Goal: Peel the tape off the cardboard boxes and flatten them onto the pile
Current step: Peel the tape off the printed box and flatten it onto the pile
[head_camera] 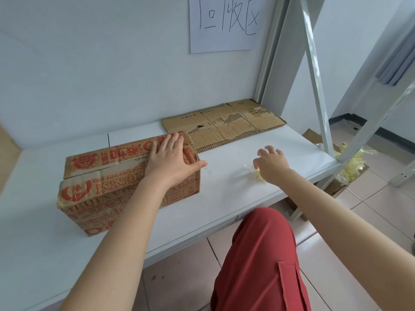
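A brown cardboard box [96, 187] with red print stands on the white shelf [224, 194], its top flaps closed. My left hand [170, 160] lies flat on the box's top right end, fingers straight, thumb over the right edge. My right hand [270, 163] hovers over the shelf to the right with fingers spread and loosely bent; a blurred wad of yellowish tape [256, 173] lies just below it, and whether the hand touches it I cannot tell. A flattened cardboard sheet [224, 124] lies at the back against the wall.
A paper sign [224, 23] with handwritten characters hangs on the wall. Grey metal shelf posts [314, 75] rise at the right. Below the shelf's right end sits a box holding yellowish tape scraps [352, 162]. My red-trousered leg [258, 261] is in front of the shelf edge.
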